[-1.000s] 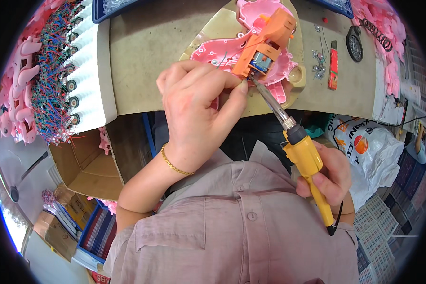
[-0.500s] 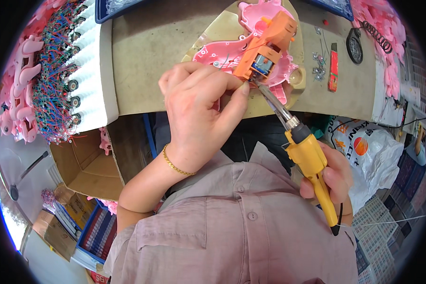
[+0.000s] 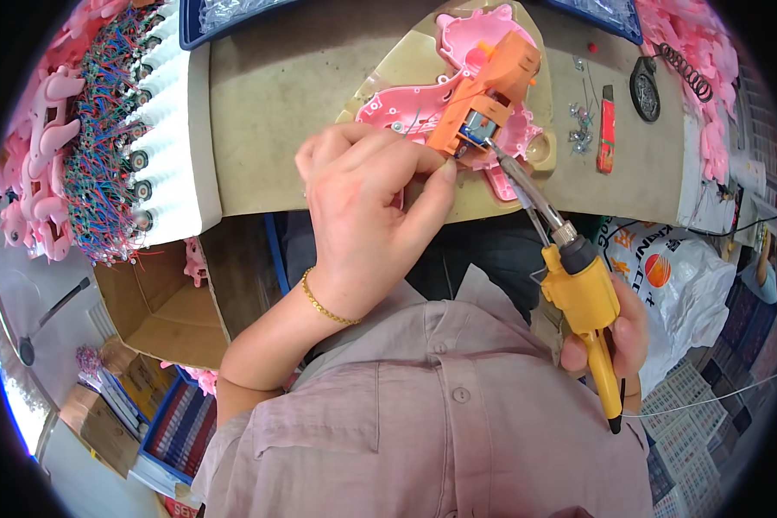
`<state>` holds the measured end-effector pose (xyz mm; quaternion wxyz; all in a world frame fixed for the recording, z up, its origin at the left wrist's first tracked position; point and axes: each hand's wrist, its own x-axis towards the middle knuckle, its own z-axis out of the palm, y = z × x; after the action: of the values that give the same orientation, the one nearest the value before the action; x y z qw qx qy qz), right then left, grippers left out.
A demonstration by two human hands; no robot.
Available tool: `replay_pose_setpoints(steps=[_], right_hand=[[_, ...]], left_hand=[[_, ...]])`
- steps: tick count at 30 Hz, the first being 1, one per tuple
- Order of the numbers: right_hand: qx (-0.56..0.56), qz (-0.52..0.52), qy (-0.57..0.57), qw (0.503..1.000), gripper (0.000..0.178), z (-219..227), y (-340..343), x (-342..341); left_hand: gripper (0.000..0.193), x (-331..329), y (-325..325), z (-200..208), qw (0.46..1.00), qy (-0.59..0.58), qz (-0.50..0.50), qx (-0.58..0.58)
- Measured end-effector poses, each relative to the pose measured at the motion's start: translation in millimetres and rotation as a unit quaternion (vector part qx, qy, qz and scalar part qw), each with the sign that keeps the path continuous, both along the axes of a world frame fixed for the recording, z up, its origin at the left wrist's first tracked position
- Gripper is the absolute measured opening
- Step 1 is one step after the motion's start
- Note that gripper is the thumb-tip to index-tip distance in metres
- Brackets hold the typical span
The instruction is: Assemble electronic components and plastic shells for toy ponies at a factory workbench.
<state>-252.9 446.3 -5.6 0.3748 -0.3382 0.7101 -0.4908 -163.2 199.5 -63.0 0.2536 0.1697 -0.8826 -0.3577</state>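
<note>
My left hand (image 3: 375, 194) is closed in a pinch at the lower end of an orange plastic housing (image 3: 511, 69); what lies between thumb and forefinger is too small to make out. A motor (image 3: 476, 127) sits in the housing's opening. Beneath it lies a pink toy shell (image 3: 397, 102), resting in a tan holder (image 3: 540, 121). My right hand (image 3: 628, 332) is closed around a yellow soldering gun (image 3: 583, 298). Its metal tip points up and left, close to the motor and apart from my left fingertips.
Wired parts (image 3: 108, 147) lie heaped beside white ridged foam (image 3: 181, 129) at left. On the right are a red-and-black cutter-like tool (image 3: 607, 134), small metal pieces (image 3: 581, 129) and a black oval item with a coiled cord (image 3: 645, 89). Blue trays (image 3: 194, 39) edge the far side.
The soldering gun has moved right and slightly down, its tip drawing away from my left fingertips toward the motor's right side. My left hand keeps its pinch, nearly in place.
</note>
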Motion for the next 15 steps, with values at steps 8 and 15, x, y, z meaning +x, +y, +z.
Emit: replay_pose_setpoints(steps=[8,15], right_hand=[[0.005,-0.083,-0.107,0.991,0.061,7.2,1.9,0.5],[-0.074,-0.094,-0.036,0.992,0.061,1.6,5.8,-6.4]], left_hand=[[0.006,0.5,-0.6,9.1,0.999,-0.04,-0.016,0.006],[0.011,8.1,-3.4,13.6,0.984,0.019,-0.006,-0.175]])
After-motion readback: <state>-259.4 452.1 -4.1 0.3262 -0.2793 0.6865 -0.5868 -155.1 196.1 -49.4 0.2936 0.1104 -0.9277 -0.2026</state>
